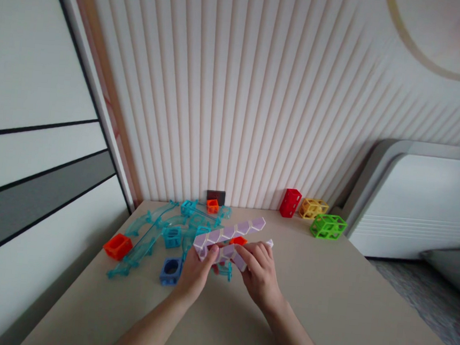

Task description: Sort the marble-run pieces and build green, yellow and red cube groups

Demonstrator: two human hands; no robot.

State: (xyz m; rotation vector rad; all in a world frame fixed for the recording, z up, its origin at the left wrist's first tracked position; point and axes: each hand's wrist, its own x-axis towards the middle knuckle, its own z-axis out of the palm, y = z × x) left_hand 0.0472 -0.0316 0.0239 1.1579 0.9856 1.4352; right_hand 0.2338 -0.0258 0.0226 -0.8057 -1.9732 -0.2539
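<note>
Above the table, a lilac strip (230, 232) with pale zigzag lines is held in both hands; it looks bent or doubled, with a second lilac length below the upper one. My left hand (197, 271) closes round its left end, thumb on top. My right hand (260, 272) pinches the lower length near its right end, fingers curled. Behind the strip lie clear teal track pieces (143, 245), and an orange piece shows partly between its two lengths. Close to my left hand stands a blue block (170, 271) with a round hole.
An orange block (117, 246) lies at the left table edge, and another orange block (212, 206) by a dark box (216, 196) at the wall. Back right stand a red block (290, 203), a yellow frame block (313, 207) and a green frame block (328, 227).
</note>
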